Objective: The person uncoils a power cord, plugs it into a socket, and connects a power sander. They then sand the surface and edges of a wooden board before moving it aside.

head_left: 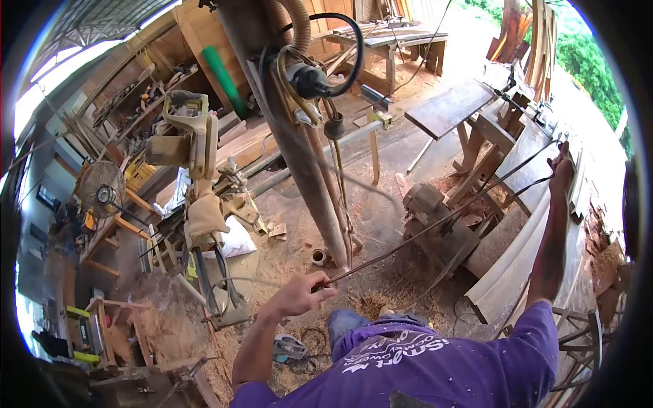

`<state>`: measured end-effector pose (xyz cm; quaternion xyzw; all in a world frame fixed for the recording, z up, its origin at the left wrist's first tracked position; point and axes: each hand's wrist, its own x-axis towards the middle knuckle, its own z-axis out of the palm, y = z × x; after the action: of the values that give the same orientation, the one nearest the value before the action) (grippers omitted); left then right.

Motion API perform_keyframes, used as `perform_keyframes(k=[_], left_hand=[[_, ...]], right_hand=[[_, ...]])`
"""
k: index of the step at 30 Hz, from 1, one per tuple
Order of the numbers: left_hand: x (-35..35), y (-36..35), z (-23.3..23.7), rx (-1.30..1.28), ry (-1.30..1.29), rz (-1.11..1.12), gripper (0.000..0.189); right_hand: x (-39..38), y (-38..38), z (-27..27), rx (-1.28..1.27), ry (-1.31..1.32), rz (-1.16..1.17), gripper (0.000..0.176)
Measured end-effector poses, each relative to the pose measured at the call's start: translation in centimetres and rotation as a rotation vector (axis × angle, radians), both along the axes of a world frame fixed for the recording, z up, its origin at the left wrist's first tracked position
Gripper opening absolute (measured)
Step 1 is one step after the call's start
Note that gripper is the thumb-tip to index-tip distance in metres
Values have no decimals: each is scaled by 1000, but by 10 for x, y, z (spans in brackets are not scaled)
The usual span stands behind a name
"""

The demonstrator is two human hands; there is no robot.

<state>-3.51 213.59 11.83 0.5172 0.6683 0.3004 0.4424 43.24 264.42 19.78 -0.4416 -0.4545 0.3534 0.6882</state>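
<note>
A long dark cable (416,236) stretches between my two hands across the middle of the view. My left hand (309,294) is closed in a pinch around its near end, just below the foot of a slanted metal post (309,163). Far out to the right, my right hand (561,166) grips the cable's other end beside a machine table (524,158). Under the cable sits a dusty motor (435,214) on the floor. The fingers of my right hand are small and partly hidden.
Wood shavings (371,299) cover the floor. A power tool (290,347) lies by my feet. On the left stand a dusty saw (194,139) and a fan (102,189). Long boards (510,262) lean at the right, and a workbench (398,41) stands behind.
</note>
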Motion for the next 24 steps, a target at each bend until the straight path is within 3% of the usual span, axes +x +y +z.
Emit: perform_keyframes(k=[2, 3, 5, 7, 8, 9, 10, 11, 13, 16, 17, 18, 20, 21, 22, 24], left_hand=[[-5, 12, 4, 38, 181, -119, 35], [-11, 15, 4, 45, 191, -125, 35], [-26, 21, 5, -116, 204, -225, 38], [-41, 17, 15, -139, 295, -256, 37], [-44, 9, 18, -221, 105, -209, 36], [-47, -1, 17, -308, -86, -163, 35], [-49, -9, -2, -24, -1, -177, 32], [-46, -7, 12, -23, 0, -174, 32], [-17, 2, 64, 241, 117, -237, 33], [14, 38, 101, 686, 431, -316, 35], [17, 56, 109, 837, 484, -340, 36], [18, 73, 121, 771, 415, -296, 33], [14, 97, 151, 774, 303, -211, 30], [10, 104, 163, 848, 250, -169, 28], [0, 111, 169, 1105, 381, -71, 24], [-34, 125, 190, 1559, 565, 125, 19]], right_hand=[[18, 25, -3, -86, -299, -373, 38], [83, 103, -57, 205, -418, -507, 27], [185, 181, -109, 529, -1268, -1035, 26], [178, 135, -70, -470, -612, -859, 35], [160, 129, -69, -462, -609, -856, 35], [141, 122, -73, -395, -832, -888, 43], [121, 114, -81, -324, -1053, -913, 52], [92, 103, -79, -184, -1143, -826, 54], [-28, 11, -61, 149, -1085, -279, 58], [-195, -198, -12, 248, -813, 930, 63], [-230, -250, 0, 357, -734, 1227, 65], [-255, -284, 8, 505, -624, 1393, 67], [-278, -306, 14, 739, -394, 1370, 71], [-269, -286, 12, 672, -450, 1162, 59], [-259, -266, 10, 583, -504, 973, 48], [-263, -237, 68, 413, -310, 576, 34]])
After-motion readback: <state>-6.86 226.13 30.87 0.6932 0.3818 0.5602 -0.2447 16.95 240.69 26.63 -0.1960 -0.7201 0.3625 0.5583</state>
